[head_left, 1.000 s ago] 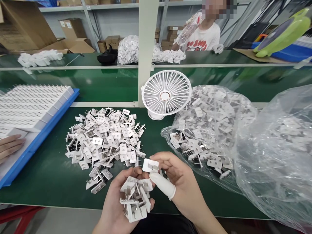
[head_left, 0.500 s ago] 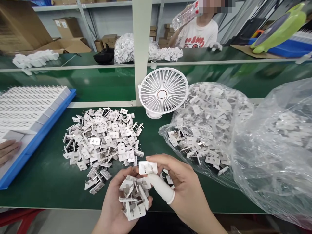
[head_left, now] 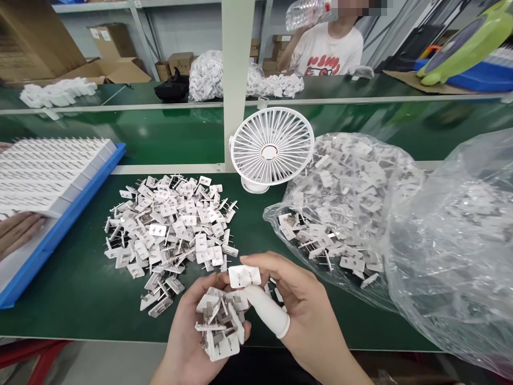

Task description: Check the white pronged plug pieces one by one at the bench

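My left hand (head_left: pixel 188 331) is cupped around a handful of white plug pieces (head_left: pixel 222 323) with metal pins, fingers curled beneath them. Just above that handful, my right hand (head_left: pixel 304 310) pinches a single white plug piece (head_left: pixel 244 276) between thumb and forefinger. A white finger cot (head_left: pixel 267 313) covers the right thumb. Several more pieces show partly behind the right hand's fingers; whether they are held or lie on the table I cannot tell. A large heap of the same plug pieces (head_left: pixel 172 224) lies on the green table beyond my left hand.
Clear plastic bags (head_left: pixel 352 192) full of plug pieces stand at the right. A white fan (head_left: pixel 272 147) is by the post (head_left: pixel 236 80). At left, another person's hand (head_left: pixel 18 232) touches a white pinned tray in a blue frame (head_left: pixel 68 224). A person (head_left: pixel 328 51) across holds a bottle.
My hands hold nearly the same pose and the same pieces. At left, the other person's hand has shifted up and right along the tray. The person across has moved the bottle slightly.
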Action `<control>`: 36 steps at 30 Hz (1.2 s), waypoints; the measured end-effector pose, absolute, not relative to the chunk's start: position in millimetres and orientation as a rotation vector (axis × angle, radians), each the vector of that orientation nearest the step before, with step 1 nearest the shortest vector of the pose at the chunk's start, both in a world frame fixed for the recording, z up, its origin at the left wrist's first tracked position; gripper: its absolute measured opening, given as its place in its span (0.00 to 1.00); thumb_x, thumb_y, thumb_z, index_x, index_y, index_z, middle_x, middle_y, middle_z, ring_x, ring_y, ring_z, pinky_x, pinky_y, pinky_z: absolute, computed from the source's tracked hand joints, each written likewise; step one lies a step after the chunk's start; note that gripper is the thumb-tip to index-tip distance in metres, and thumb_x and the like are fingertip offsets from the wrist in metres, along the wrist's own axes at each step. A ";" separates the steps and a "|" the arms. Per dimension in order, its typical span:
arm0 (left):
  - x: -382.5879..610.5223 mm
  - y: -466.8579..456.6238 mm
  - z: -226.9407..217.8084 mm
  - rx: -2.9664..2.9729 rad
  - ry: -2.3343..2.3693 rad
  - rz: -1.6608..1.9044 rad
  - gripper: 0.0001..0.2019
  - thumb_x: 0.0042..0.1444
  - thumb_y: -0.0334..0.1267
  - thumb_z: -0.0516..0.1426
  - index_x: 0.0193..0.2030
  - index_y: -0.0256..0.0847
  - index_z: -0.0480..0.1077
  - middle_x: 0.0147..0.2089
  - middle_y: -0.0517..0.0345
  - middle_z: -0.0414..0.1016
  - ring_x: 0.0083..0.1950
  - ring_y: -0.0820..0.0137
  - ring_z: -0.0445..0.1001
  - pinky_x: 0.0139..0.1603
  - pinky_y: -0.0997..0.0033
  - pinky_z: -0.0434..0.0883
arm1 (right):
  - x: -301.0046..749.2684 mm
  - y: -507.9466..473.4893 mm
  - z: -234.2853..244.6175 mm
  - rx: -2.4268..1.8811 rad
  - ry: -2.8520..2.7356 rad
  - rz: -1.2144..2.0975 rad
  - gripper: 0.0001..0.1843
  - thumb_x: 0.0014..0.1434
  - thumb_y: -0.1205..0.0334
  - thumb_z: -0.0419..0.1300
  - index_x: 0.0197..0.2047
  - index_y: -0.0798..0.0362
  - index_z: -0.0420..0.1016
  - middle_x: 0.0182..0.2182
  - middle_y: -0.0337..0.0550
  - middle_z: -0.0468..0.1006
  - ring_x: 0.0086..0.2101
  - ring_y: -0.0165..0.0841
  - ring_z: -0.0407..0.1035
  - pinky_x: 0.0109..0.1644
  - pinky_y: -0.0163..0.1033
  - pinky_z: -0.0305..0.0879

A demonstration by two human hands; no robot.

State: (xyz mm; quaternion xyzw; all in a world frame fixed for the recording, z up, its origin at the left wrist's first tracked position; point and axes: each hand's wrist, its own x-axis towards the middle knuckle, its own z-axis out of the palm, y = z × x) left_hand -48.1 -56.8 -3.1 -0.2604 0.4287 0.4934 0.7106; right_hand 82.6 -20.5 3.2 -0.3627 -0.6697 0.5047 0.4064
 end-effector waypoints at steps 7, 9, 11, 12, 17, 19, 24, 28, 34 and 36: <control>-49.6 -57.5 -1.9 -0.579 0.904 1.100 0.18 0.64 0.36 0.46 0.26 0.36 0.70 0.19 0.58 0.74 0.19 0.68 0.75 0.18 0.67 0.73 | 83.2 -21.7 1.0 -0.953 -1.624 1.372 0.14 0.56 0.69 0.58 0.44 0.43 0.74 0.31 0.37 0.72 0.31 0.30 0.68 0.34 0.35 0.65; -50.4 -57.7 -3.2 -0.578 0.887 1.098 0.18 0.64 0.36 0.46 0.26 0.36 0.70 0.19 0.58 0.74 0.20 0.67 0.76 0.18 0.66 0.73 | 82.5 -19.3 -0.9 -0.976 -1.606 1.403 0.13 0.55 0.68 0.59 0.44 0.45 0.74 0.31 0.38 0.72 0.30 0.30 0.69 0.33 0.34 0.65; -50.9 -57.9 -5.1 -0.575 0.864 1.096 0.18 0.64 0.36 0.46 0.26 0.36 0.70 0.21 0.56 0.75 0.23 0.66 0.77 0.19 0.66 0.74 | 78.9 -13.8 -2.8 -1.041 -1.569 1.430 0.11 0.55 0.66 0.59 0.43 0.48 0.74 0.29 0.38 0.72 0.29 0.31 0.69 0.31 0.34 0.66; -50.9 -58.1 -6.1 -0.573 0.854 1.095 0.18 0.64 0.36 0.46 0.27 0.37 0.70 0.23 0.55 0.76 0.25 0.65 0.78 0.19 0.66 0.74 | 75.9 -10.0 -3.1 -1.081 -1.550 1.444 0.11 0.56 0.65 0.58 0.43 0.49 0.73 0.29 0.39 0.73 0.30 0.31 0.70 0.32 0.34 0.66; -49.9 -58.8 -7.2 -0.580 0.899 1.100 0.17 0.63 0.35 0.47 0.24 0.38 0.69 0.18 0.59 0.73 0.19 0.68 0.74 0.20 0.68 0.72 | 58.1 6.2 8.5 -1.032 -1.804 1.577 0.28 0.61 0.63 0.53 0.64 0.43 0.57 0.55 0.48 0.69 0.51 0.39 0.67 0.44 0.42 0.69; -50.0 -57.9 -6.0 -0.589 0.917 1.114 0.17 0.63 0.35 0.48 0.23 0.37 0.68 0.18 0.59 0.73 0.18 0.69 0.73 0.21 0.68 0.71 | 55.0 6.9 15.6 -0.948 -2.008 1.517 0.21 0.61 0.64 0.54 0.57 0.43 0.66 0.57 0.45 0.69 0.55 0.40 0.63 0.51 0.45 0.65; -50.5 -53.8 -5.1 -0.591 0.869 1.153 0.20 0.64 0.36 0.45 0.22 0.36 0.67 0.18 0.58 0.72 0.20 0.73 0.73 0.22 0.74 0.68 | 54.7 0.9 16.2 -0.938 -2.203 1.440 0.08 0.53 0.74 0.60 0.30 0.50 0.75 0.40 0.43 0.76 0.46 0.39 0.65 0.47 0.44 0.63; -50.7 -55.2 -6.7 -0.571 0.908 1.099 0.20 0.64 0.40 0.46 0.25 0.37 0.69 0.18 0.57 0.73 0.18 0.69 0.72 0.21 0.69 0.70 | 54.5 0.4 7.0 -1.077 -1.807 1.626 0.10 0.50 0.75 0.59 0.22 0.52 0.69 0.29 0.39 0.71 0.36 0.34 0.63 0.40 0.40 0.59; -51.8 -58.7 -8.9 -0.478 0.911 1.081 0.15 0.63 0.38 0.48 0.31 0.34 0.71 0.24 0.53 0.76 0.23 0.66 0.75 0.21 0.68 0.72 | 61.0 2.5 2.6 -1.112 -1.290 1.937 0.13 0.54 0.55 0.61 0.25 0.53 0.65 0.18 0.33 0.66 0.19 0.25 0.59 0.24 0.33 0.57; -51.9 -59.2 -9.9 -0.461 0.889 1.082 0.14 0.62 0.37 0.49 0.31 0.34 0.70 0.25 0.54 0.75 0.22 0.69 0.73 0.22 0.68 0.72 | 63.6 2.2 3.4 -1.098 -1.194 1.947 0.14 0.52 0.55 0.63 0.25 0.53 0.65 0.18 0.33 0.67 0.20 0.25 0.60 0.25 0.32 0.59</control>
